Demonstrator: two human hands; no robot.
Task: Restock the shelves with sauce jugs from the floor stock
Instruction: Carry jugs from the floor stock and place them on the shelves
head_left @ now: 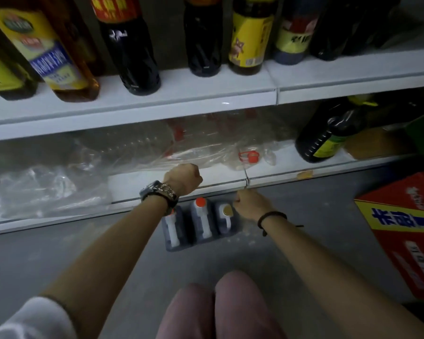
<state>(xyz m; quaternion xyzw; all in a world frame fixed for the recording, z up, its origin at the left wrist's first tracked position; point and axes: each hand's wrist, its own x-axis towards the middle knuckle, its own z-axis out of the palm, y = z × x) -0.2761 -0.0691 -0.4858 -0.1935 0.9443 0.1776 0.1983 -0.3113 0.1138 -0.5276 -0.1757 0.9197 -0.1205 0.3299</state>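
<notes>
Three dark sauce jugs with white handles stand side by side on the grey floor, right against the bottom shelf's front edge. The left jug [173, 228] has its cap hidden by my wrist. An orange cap tops the middle jug [202, 221], a yellowish one the right jug [225, 220]. My left hand [184, 177] is a closed fist over the front of the bottom shelf [157, 184], above the jugs, with nothing visible in it. My right hand [250, 204] is curled shut just right of the right jug's cap; I see no grip on the handle.
Clear plastic bags and empty clear bottles [157, 148] lie across the bottom shelf, with a dark oil jug [328, 135] at its right. The upper shelf [206, 94] carries tall sauce and oil bottles. A red and yellow carton [406, 231] stands on the floor at right. My knees [220, 307] are low in view.
</notes>
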